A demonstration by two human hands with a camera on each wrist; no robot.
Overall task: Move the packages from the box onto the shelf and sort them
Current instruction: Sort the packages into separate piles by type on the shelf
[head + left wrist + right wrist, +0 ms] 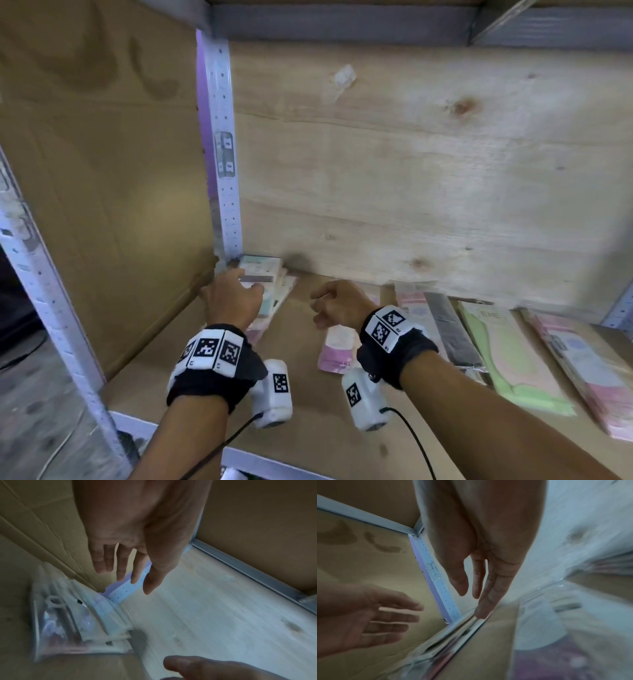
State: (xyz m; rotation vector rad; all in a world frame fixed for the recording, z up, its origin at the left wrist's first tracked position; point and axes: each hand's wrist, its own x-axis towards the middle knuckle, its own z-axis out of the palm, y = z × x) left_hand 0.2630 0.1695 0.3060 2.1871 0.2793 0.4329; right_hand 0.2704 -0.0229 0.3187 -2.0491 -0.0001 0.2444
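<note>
A stack of flat plastic-wrapped packages [265, 279] lies in the shelf's back left corner, against the metal upright [224, 192]. My left hand [239, 287] hovers just over the near end of this stack [68, 622], fingers straight and spread, holding nothing. My right hand [320, 303] hangs a little to the right, above bare shelf board, fingers relaxed and empty. In the right wrist view my right hand's fingers [481, 609] point down toward the stack's edge [453, 635]. A pink and white package [337, 351] lies below my right wrist.
More packages lie in a row along the right of the shelf: a pink one [411, 301], a dark grey one [452, 332], a green one [510, 359] and a pink stack [585, 370]. Cardboard [102, 205] closes the left side, plywood [428, 171] the back.
</note>
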